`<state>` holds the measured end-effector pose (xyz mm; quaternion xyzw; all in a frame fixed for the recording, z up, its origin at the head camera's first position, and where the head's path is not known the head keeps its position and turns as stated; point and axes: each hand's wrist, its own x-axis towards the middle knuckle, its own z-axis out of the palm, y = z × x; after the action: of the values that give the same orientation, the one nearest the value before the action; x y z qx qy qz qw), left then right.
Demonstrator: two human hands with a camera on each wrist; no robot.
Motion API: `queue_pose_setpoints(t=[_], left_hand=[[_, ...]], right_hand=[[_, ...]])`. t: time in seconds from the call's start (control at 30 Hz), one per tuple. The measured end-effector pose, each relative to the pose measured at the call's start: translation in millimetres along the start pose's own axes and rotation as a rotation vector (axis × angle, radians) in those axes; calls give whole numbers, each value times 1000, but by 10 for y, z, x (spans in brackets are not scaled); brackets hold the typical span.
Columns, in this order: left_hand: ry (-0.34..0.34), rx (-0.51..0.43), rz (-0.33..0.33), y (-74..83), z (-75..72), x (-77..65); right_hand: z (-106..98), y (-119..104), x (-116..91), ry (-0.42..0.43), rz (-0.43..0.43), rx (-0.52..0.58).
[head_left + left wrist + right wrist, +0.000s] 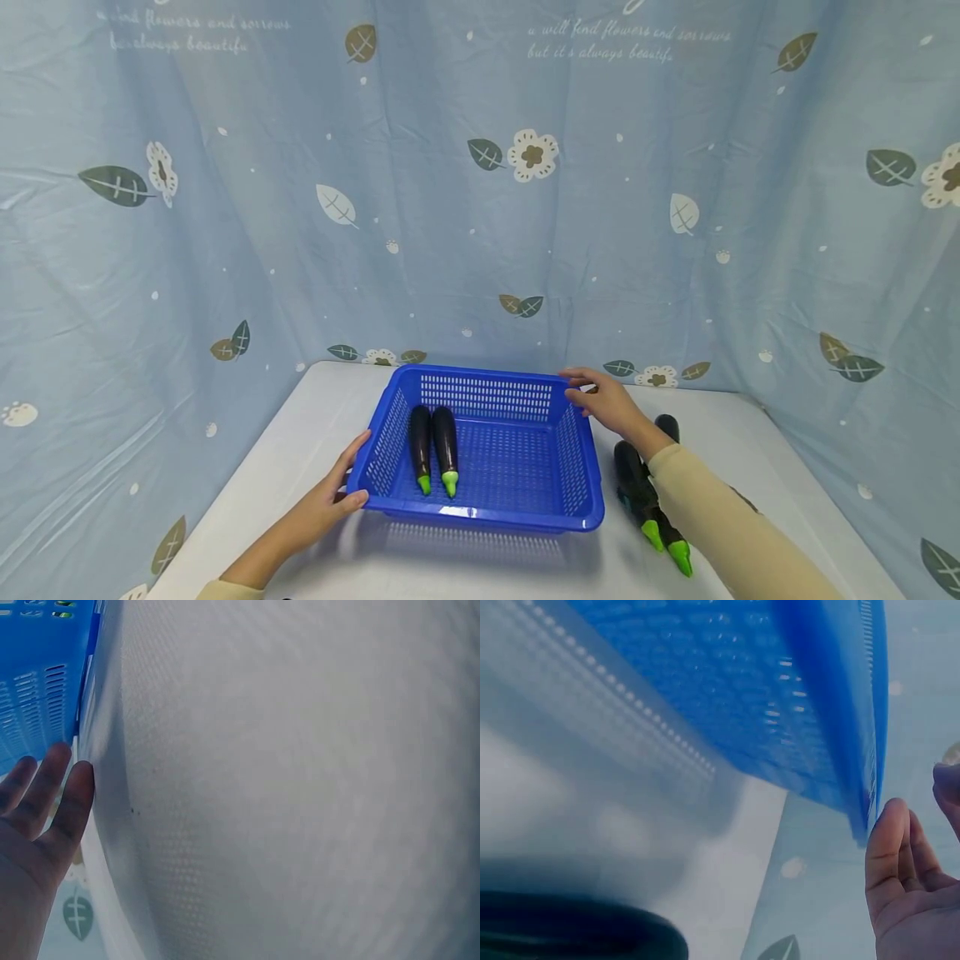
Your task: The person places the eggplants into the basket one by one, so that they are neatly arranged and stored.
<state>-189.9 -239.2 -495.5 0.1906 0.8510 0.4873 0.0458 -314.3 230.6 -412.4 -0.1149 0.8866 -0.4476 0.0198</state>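
Observation:
A blue plastic basket (495,518) with slotted walls stands in front of me in the head view. Inside, toward its left, two dark eggplants (446,437) lie side by side, green stem ends toward me. My left hand (322,504) touches the basket's left side near the front corner; its fingers look straight in the left wrist view. At the far right corner is my right hand (609,406), fingertips against the rim and thumb apart in the right wrist view. More eggplants (636,487) lie on the table right of the basket, partly hidden by my right sleeve.
A white table (795,467) carries the basket and the loose eggplants. Blue patterned curtain (450,208) hangs behind and along both sides. Under my right forearm, a small dark thing (744,498) shows partly past the sleeve.

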Motion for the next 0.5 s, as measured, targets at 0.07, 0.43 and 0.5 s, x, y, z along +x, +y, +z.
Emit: queue_pose_setpoints(t=[0.07, 0.43, 0.5], left_hand=[[1, 2, -5, 2, -1, -2], [7, -2, -20, -1, 5, 1], [9, 0, -18, 3, 6, 3]], right_hand=[[-17, 42, -11, 13, -3, -13], [-51, 196, -92, 44, 33, -40], [-61, 224, -106, 45, 24, -39]])
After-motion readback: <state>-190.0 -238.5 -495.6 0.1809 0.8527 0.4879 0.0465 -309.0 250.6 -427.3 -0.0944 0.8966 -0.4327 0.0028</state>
